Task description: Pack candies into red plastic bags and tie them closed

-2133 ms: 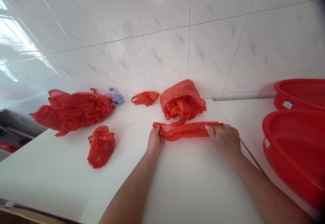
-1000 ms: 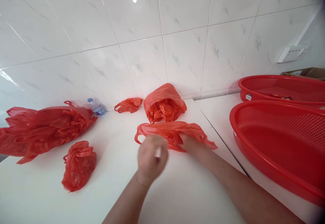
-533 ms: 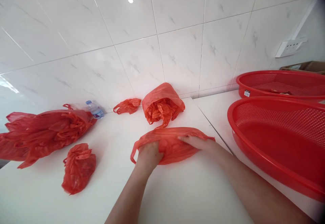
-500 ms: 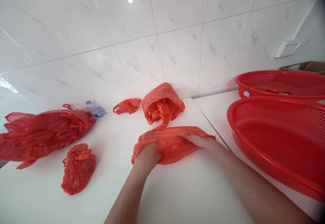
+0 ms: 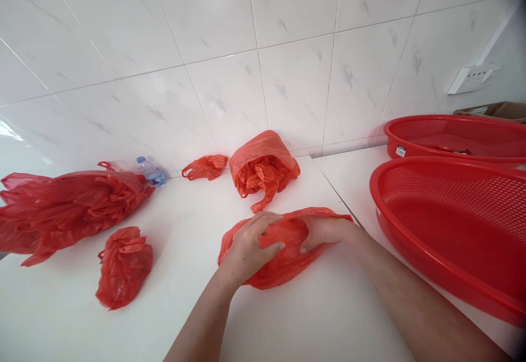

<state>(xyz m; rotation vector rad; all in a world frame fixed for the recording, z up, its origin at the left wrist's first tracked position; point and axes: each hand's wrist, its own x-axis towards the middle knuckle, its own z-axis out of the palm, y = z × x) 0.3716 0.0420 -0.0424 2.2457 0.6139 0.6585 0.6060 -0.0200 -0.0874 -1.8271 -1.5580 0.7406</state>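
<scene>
A red plastic bag (image 5: 279, 271) lies spread on the white table in front of me, its mouth facing up. My left hand (image 5: 249, 250) is over the bag's left part, thumb and fingers apart, with nothing between them. At the bag's right end is my right hand (image 5: 324, 233), reaching into the mouth. Its thumb stands away from the fingers, which the film partly hides. Just behind sits another red bag (image 5: 263, 145), stuffed with crumpled red bags (image 5: 263, 173), one loose end hanging toward the spread bag.
On the left lie a large heap of red bags (image 5: 69, 203) and a knotted red bag (image 5: 125, 269). A water bottle (image 5: 151, 173) and a small crumpled bag (image 5: 205, 167) rest by the tiled wall. Two red baskets (image 5: 411, 258) stand on the right; a socket strip (image 5: 472, 79) is above.
My left hand has come out from the bag's film and now shows above it with fingers spread. The bag's mouth has opened wider, its near edge lower toward me.
</scene>
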